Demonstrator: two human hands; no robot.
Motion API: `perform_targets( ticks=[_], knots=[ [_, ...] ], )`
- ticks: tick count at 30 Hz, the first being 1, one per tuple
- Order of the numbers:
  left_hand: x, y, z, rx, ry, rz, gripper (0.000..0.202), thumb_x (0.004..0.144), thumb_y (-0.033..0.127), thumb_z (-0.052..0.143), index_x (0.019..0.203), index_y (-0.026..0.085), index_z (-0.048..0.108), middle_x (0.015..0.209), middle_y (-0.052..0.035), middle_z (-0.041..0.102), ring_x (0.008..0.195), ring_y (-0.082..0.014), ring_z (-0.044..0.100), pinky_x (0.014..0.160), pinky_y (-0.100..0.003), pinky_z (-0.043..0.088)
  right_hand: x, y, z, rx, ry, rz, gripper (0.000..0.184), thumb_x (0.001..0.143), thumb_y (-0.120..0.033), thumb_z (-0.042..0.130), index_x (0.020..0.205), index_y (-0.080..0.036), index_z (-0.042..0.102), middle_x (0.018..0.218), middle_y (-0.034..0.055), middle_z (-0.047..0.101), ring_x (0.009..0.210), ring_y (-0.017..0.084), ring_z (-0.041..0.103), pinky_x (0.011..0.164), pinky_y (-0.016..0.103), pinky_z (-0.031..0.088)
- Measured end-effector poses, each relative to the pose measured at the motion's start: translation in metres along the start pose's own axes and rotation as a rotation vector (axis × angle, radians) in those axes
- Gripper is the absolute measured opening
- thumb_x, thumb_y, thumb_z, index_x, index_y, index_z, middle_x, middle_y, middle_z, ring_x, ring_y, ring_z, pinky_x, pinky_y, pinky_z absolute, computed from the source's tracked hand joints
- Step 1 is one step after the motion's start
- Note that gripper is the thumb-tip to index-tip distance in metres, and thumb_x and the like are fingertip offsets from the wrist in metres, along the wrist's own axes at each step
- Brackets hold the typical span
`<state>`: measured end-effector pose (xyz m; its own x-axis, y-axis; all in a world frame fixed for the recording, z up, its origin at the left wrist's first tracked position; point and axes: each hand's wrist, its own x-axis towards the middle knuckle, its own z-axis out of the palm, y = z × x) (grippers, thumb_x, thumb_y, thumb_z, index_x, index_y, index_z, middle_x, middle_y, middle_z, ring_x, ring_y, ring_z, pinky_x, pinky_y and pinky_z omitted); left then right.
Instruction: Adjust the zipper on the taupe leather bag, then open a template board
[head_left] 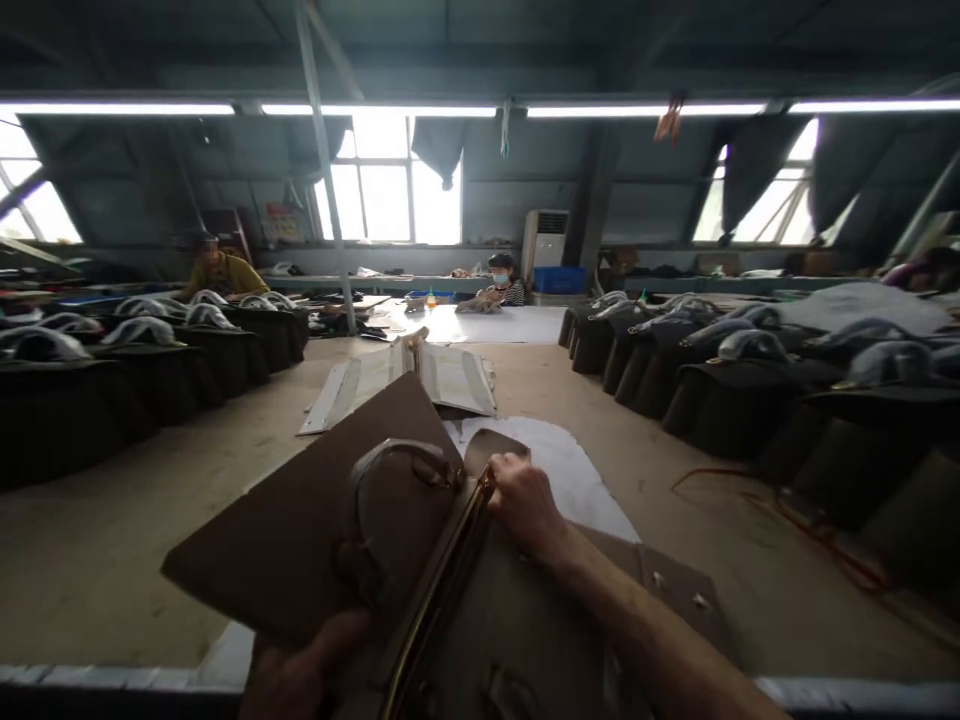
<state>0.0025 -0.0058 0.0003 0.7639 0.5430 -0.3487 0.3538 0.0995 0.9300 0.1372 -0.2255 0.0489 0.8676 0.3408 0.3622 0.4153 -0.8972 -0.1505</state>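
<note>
A brown handbag lies at the table's front edge, its large flat panels spread to both sides. A gold-toothed zipper runs up its middle, and a curved handle wrapped in clear film stands on the left panel. At the zipper's far end, the fingers of my right hand are pinched closed; whether they hold the pull or the tape is hidden. My left hand, dim and slightly blurred, grips the near left side of the bag, with its fingertips partly out of sight.
Rows of dark handbags with film-wrapped handles line both sides of the table. An open stack of pale panels lies ahead. White paper is under the bag, and an orange cord trails at right. Co-workers sit farther back.
</note>
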Motion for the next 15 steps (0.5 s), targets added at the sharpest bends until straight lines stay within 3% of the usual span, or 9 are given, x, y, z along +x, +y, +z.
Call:
perform_targets(
  ticks=[3,6,8,11,15],
  knots=[
    [-0.005,0.001,0.011,-0.083,-0.027,0.038,0.05,0.053,0.034,0.074,0.095,0.016,0.055,0.096,-0.0083,0.067,0.096,-0.0299,0.06,0.088,-0.042,0.047,0.013,0.008,0.005,-0.004,-0.015,0.018,0.018,0.074,-0.001,0.045,0.084,-0.012,0.056,0.081,0.0036,0.058,0.074,0.016,0.054,0.067,0.026,0.04],
    [-0.008,0.002,0.012,-0.127,-0.054,0.006,0.037,0.054,0.031,0.072,0.084,0.014,0.058,0.081,-0.008,0.069,0.092,-0.0291,0.061,0.083,-0.038,0.049,0.012,-0.002,0.012,-0.012,-0.009,0.023,0.016,0.076,-0.003,0.046,0.084,-0.012,0.056,0.081,0.004,0.058,0.075,0.017,0.054,0.066,0.026,0.039],
    [-0.008,0.003,0.011,-0.138,-0.01,0.047,0.031,0.053,0.03,0.07,0.077,0.014,0.06,0.071,-0.0065,0.068,0.09,-0.0285,0.061,0.081,-0.036,0.049,0.004,-0.012,0.014,-0.022,0.004,0.017,0.019,0.073,0.0,0.045,0.084,-0.011,0.057,0.083,0.0068,0.058,0.076,0.018,0.054,0.065,0.026,0.037],
    [-0.008,0.006,0.009,-0.127,0.027,0.134,0.039,0.048,0.028,0.07,0.083,0.014,0.06,0.076,-0.0049,0.069,0.087,-0.0275,0.062,0.074,-0.034,0.05,-0.01,-0.019,0.014,-0.013,0.005,-0.018,0.021,0.072,0.001,0.045,0.083,-0.012,0.057,0.083,0.0076,0.058,0.076,0.018,0.054,0.066,0.025,0.036],
    [-0.011,0.008,0.014,-0.181,-0.044,0.077,0.052,0.047,0.026,0.07,0.096,0.012,0.057,0.08,-0.0047,0.07,0.081,-0.0258,0.063,0.069,-0.033,0.051,-0.005,-0.003,0.013,0.033,0.004,0.022,0.013,0.074,-0.003,0.05,0.077,-0.013,0.057,0.078,0.0042,0.059,0.071,0.015,0.054,0.063,0.024,0.036]
  ],
)
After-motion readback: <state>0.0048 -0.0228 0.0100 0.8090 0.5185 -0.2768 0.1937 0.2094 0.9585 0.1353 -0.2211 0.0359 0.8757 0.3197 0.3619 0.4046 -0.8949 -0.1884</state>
